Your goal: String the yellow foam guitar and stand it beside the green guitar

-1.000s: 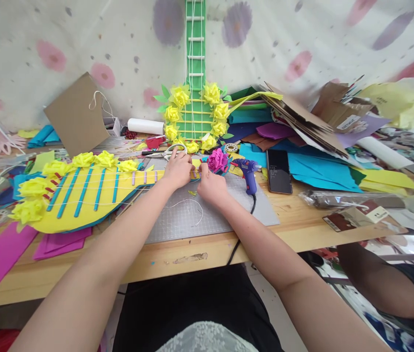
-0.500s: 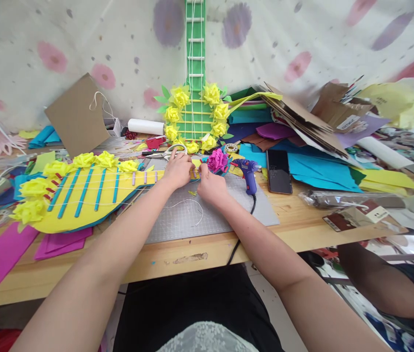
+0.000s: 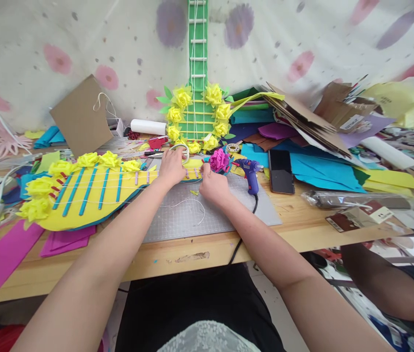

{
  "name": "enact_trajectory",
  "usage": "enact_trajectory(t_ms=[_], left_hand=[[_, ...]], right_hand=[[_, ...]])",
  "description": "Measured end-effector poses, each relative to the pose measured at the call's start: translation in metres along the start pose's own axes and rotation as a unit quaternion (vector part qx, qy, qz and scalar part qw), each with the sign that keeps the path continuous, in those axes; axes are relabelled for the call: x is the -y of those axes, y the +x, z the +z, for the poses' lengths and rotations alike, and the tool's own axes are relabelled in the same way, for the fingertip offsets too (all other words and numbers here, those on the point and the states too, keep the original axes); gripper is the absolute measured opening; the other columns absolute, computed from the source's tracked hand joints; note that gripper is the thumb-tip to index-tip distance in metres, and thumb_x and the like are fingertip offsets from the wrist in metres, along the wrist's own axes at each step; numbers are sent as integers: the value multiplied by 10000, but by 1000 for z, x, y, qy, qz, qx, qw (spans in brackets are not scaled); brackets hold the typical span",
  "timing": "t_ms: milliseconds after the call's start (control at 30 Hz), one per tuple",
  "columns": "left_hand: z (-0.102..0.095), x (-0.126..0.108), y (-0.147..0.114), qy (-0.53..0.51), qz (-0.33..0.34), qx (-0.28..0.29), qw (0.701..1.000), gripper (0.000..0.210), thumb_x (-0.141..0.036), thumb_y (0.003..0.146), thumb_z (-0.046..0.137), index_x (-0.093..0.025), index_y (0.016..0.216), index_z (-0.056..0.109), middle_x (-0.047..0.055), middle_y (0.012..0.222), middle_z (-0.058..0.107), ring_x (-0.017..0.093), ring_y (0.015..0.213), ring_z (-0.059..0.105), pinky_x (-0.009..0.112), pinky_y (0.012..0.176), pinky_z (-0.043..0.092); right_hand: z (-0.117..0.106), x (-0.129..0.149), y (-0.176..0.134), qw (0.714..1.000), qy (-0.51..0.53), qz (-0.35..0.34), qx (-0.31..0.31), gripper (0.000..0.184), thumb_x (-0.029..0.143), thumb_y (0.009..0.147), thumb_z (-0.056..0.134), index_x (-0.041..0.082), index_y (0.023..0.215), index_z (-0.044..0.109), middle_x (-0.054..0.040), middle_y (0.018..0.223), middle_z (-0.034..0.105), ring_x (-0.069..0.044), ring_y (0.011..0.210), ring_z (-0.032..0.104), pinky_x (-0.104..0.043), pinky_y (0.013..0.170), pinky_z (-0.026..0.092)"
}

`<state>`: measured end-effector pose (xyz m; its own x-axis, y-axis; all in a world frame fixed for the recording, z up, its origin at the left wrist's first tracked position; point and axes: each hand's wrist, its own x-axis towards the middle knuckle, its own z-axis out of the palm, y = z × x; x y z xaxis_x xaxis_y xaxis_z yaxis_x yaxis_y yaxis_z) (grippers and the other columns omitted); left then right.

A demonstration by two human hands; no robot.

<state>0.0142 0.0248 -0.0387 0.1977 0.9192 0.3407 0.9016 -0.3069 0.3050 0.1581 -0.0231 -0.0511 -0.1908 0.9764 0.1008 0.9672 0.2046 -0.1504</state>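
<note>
A yellow paper guitar (image 3: 95, 195) with teal strips and yellow paper flowers lies on the table, its neck pointing right. My left hand (image 3: 172, 168) reaches over the neck, its fingers closed on the handle of the scissors (image 3: 186, 155). At the neck's right end my right hand (image 3: 213, 186) is closed in a pinch where the white strings run; its fingertips are partly hidden. Just beyond it is a magenta paper rose (image 3: 219, 160). A loose white string (image 3: 202, 208) curls on the grey cutting mat (image 3: 177, 227).
A purple glue gun (image 3: 251, 178) stands right of my right hand, its cord running off the table's front edge. Beside it lies a phone (image 3: 281, 171). A green paper guitar (image 3: 198, 83) leans at the back. Blue paper (image 3: 324, 168) and cardboard are heaped right. Another person's arm (image 3: 386, 283) is at lower right.
My left hand has moved off the neck, slightly left and back, onto the scissors' handle, uncovering more of the neck. My right hand stays at the neck's end. The view has shifted slightly.
</note>
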Motion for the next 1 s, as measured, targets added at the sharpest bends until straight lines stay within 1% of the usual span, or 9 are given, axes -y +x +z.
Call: enact_trajectory(t_ms=[167,367,533,633,767,1000], left_hand=[[3,-1,-3,-8,2,9,1000,576,-6,616,477,-171,1166,434,59,1040,625,250,1066,485,400,995,304],[6,-4,-3,-16,8,18,1000,613,-1,602,466,-174,1189,433,50,1047,628,254,1082,472,402,992,310],[3,-4,-2,-28,-8,36,999,617,3,605,466,-158,1200,432,61,1059,628,255,1073,483,399,967,342],[1,-3,-3,-31,-16,37,999,607,16,600,464,-168,1178,447,58,1058,630,250,1071,491,401,968,345],[-1,0,-4,-34,-21,36,999,596,16,603,463,-169,1170,451,56,1055,635,255,1070,497,402,963,353],[-4,10,-4,-30,-24,15,999,617,16,612,454,-164,1202,428,52,1050,644,250,1075,506,397,959,362]], right_hand=[[0,0,0,1000,-4,1,-2,348,119,787,364,112,1134,354,-148,958,642,-205,795,636,-279,647,434],[0,-1,-1,1000,-9,-4,-5,356,119,785,358,118,1141,345,-135,961,644,-218,791,641,-300,631,438],[1,-3,0,1000,-6,-6,-3,379,114,773,355,116,1151,346,-142,976,645,-221,780,640,-302,635,435],[3,-3,0,1000,-3,-6,-2,382,118,780,356,119,1162,341,-151,995,640,-216,783,637,-300,650,434],[4,-5,1,1000,9,6,3,405,112,768,367,136,1171,343,-140,996,646,-211,777,634,-298,664,436],[9,-9,-2,998,63,-4,-31,443,115,754,347,161,1195,357,-122,1148,598,-222,891,613,-321,699,447]])
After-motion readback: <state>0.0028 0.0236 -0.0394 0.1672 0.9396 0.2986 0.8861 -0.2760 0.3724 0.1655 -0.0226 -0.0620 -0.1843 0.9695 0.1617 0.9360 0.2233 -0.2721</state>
